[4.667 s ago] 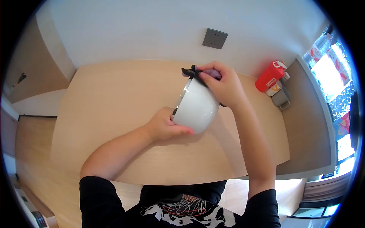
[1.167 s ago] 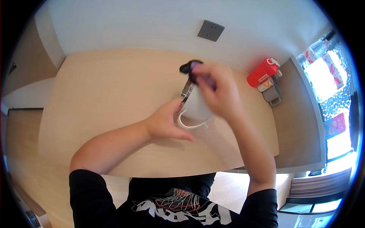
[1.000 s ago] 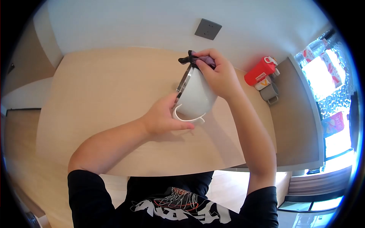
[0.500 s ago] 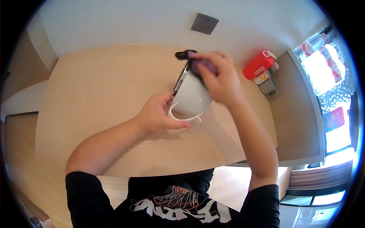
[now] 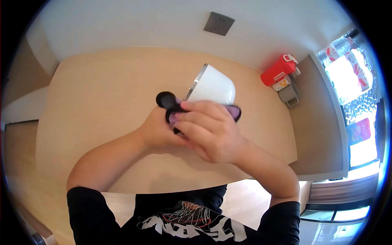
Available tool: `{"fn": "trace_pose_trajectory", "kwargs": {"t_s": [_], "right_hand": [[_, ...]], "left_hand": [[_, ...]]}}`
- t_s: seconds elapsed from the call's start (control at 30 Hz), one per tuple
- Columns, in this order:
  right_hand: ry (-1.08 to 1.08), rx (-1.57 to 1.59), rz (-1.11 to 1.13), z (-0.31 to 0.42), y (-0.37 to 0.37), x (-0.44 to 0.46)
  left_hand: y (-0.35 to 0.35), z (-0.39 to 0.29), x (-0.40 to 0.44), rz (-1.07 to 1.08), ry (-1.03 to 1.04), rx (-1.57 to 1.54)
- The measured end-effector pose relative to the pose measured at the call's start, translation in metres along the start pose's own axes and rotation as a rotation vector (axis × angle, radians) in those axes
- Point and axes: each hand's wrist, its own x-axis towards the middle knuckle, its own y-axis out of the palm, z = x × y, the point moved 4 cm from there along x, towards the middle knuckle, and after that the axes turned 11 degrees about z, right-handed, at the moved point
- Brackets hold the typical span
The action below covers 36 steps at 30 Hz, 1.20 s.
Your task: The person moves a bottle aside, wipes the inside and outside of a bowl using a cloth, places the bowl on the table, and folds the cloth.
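Observation:
A white bowl [image 5: 214,86] is tilted on its side above the table, its rim facing left and its rounded base to the right. Seen earlier, a white looped handle is now covered by my hands. My left hand [image 5: 157,130] grips the bowl at its near end, with most of its fingers hidden. Across that same end lies my right hand [image 5: 214,132], fingers closed on a black and purple cloth [image 5: 166,100]. Folds of the cloth stick out left of the fingers and past the knuckles on the right, against the bowl's near side.
A light wooden table [image 5: 110,94] lies under my hands. At its back right stand a red bottle [image 5: 279,70], a small white and orange box [image 5: 281,84] and a grey mug [image 5: 289,94], beside a wooden side panel [image 5: 320,122]. A grey socket [image 5: 219,23] is on the wall.
My right hand has moved with the cloth from the bowl's far upper end down to its near end, beside my left hand. The bowl has turned slightly; its handle is now hidden.

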Motion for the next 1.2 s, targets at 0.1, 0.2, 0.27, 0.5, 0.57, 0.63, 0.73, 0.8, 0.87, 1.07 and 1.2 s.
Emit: {"fn": "trace_pose_trajectory", "kwargs": {"t_s": [0.1,0.2,0.27,0.5,0.57,0.63,0.73,0.8,0.87,1.07,1.2], "right_hand": [[-0.01,-0.049,-0.034,-0.009,-0.005,-0.003],[0.142,-0.003,-0.17,-0.052,-0.019,-0.001],[0.872,0.605,-0.14,-0.079,-0.029,0.004],[1.165,0.886,-0.065,-0.16,0.005,-0.027],[1.073,0.932,-0.109,-0.162,0.01,-0.033],[0.9,0.89,-0.172,-0.147,0.004,-0.029],[0.408,0.18,-0.182,-0.075,-0.027,-0.017],[0.171,-0.019,-0.159,-0.035,-0.024,-0.004],[-0.01,-0.08,-0.048,-0.001,-0.001,-0.001],[0.287,-0.077,-0.112,-0.026,-0.021,0.005],[0.765,0.815,-0.199,-0.099,-0.02,-0.005]], "left_hand": [[0.009,-0.002,0.004,0.005,0.04,-0.162],[0.01,0.005,0.005,0.069,0.027,-0.25],[0.01,-0.001,0.003,0.095,-0.084,-0.24],[0.015,0.0,-0.002,0.123,-0.013,-0.17],[0.012,0.007,-0.004,0.113,-0.019,-0.181],[0.008,0.012,-0.007,0.097,-0.016,-0.189],[0.009,0.015,-0.009,0.082,-0.004,-0.238],[0.012,0.005,-0.002,0.116,-0.009,-0.299],[0.011,0.004,-0.001,0.103,0.08,0.031],[0.02,0.002,-0.001,0.098,0.036,-0.324],[0.013,0.008,0.001,0.146,0.017,-0.15]]}}
